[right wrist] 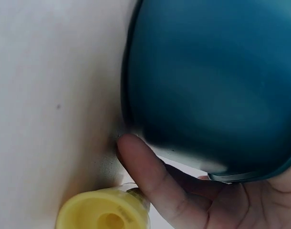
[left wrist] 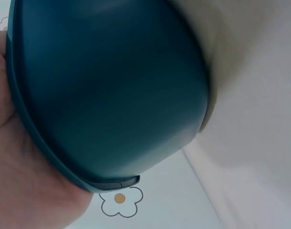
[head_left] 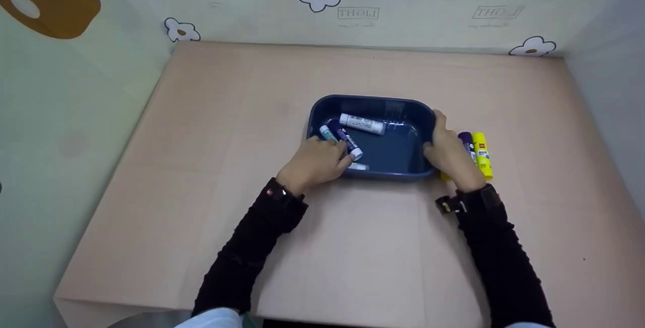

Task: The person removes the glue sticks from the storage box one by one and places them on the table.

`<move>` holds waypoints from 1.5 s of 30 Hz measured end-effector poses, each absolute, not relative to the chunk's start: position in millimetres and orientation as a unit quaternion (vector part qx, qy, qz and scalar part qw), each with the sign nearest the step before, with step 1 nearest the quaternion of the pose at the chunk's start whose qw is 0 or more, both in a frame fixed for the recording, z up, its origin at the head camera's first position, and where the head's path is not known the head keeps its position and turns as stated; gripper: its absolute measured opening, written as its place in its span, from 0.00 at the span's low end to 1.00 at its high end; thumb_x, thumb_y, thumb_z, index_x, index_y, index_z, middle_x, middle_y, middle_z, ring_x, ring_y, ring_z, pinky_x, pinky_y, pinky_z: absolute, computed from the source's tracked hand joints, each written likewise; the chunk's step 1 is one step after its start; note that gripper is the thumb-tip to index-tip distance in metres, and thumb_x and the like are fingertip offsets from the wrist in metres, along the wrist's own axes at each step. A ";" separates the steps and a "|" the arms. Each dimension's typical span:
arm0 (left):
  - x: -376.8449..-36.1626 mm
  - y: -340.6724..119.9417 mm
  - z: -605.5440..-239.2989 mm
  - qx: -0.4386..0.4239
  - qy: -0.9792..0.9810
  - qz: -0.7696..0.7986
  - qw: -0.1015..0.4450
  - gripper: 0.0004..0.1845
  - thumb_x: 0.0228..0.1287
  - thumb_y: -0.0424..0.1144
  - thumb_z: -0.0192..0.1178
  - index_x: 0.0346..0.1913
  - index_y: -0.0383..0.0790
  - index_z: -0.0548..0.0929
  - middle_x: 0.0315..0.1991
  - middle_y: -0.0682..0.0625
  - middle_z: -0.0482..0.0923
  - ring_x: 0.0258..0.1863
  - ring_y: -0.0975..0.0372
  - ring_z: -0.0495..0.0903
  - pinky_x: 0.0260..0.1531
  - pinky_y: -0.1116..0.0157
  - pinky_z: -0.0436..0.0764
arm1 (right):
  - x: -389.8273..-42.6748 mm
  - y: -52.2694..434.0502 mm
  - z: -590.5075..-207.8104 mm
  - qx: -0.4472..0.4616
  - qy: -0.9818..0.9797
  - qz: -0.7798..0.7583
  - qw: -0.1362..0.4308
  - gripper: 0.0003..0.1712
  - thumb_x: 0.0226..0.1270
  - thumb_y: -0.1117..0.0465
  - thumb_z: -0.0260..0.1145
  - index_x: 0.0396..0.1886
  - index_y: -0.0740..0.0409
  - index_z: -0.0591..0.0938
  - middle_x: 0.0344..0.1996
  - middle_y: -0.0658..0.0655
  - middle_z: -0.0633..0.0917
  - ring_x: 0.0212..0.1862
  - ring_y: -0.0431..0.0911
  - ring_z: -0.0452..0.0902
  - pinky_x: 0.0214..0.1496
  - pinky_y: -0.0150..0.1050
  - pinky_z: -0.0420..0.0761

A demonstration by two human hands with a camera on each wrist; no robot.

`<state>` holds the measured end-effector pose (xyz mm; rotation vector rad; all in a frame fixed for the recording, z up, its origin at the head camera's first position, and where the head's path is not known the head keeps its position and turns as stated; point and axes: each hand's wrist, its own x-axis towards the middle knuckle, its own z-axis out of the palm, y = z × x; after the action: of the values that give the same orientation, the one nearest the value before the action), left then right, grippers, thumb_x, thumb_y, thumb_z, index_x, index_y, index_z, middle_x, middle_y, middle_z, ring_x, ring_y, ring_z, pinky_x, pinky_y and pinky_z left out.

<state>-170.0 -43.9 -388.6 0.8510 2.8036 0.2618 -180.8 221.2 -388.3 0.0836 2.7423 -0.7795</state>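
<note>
A dark blue plastic bin sits mid-table with several glue sticks in it. Among them are a white one and a purple one with a white end. My left hand reaches over the bin's near left rim, fingertips inside beside the purple stick. A white stick end shows by its thumb; I cannot tell whether the fingers hold a stick. My right hand grips the bin's right side, thumb inside the rim and fingers against the outer wall.
Right of the bin, beyond my right hand, a purple glue stick and a yellow one lie side by side. Another yellow piece peeks out under that hand. Patterned sheeting walls the table at the back.
</note>
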 end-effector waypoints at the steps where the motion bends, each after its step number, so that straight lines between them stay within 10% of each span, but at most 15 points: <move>1: -170.0 -43.4 -388.8 0.286 0.949 0.086 0.103 0.25 0.71 0.52 0.39 0.46 0.35 0.78 0.44 0.43 0.82 0.48 0.54 0.79 0.52 0.54 0.70 | -180.8 221.4 -388.3 0.029 0.951 -0.271 0.144 0.42 0.65 0.68 0.46 0.72 0.61 0.35 0.43 0.77 0.76 0.26 0.53 0.75 0.26 0.36 0.73; 10: -169.6 -41.9 -390.6 0.273 0.951 0.075 0.126 0.33 0.70 0.61 0.33 0.47 0.41 0.83 0.47 0.45 0.82 0.54 0.55 0.76 0.63 0.51 0.61 | -181.1 221.8 -387.9 0.037 0.949 -0.271 0.154 0.42 0.66 0.67 0.46 0.72 0.60 0.34 0.43 0.75 0.76 0.26 0.52 0.75 0.26 0.36 0.73; 29: -175.7 -62.6 -375.0 0.325 0.877 0.329 0.131 0.15 0.59 0.45 0.62 0.44 0.37 0.79 0.41 0.47 0.78 0.39 0.57 0.72 0.43 0.62 0.71 | -181.5 223.5 -386.4 0.038 0.947 -0.273 0.166 0.41 0.67 0.66 0.45 0.72 0.59 0.35 0.55 0.80 0.69 0.40 0.60 0.75 0.39 0.45 0.76; 45: -178.9 -85.1 -355.9 0.278 0.870 0.404 0.061 0.14 0.57 0.35 0.63 0.45 0.35 0.78 0.40 0.45 0.73 0.38 0.56 0.70 0.38 0.64 0.70 | -181.5 223.7 -385.3 0.026 0.946 -0.280 0.161 0.41 0.66 0.67 0.45 0.72 0.60 0.35 0.55 0.80 0.70 0.37 0.59 0.76 0.36 0.43 0.76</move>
<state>-178.9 -85.1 -355.9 0.8399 2.6301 1.2216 -181.5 223.7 -385.3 0.0730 2.7009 -0.7980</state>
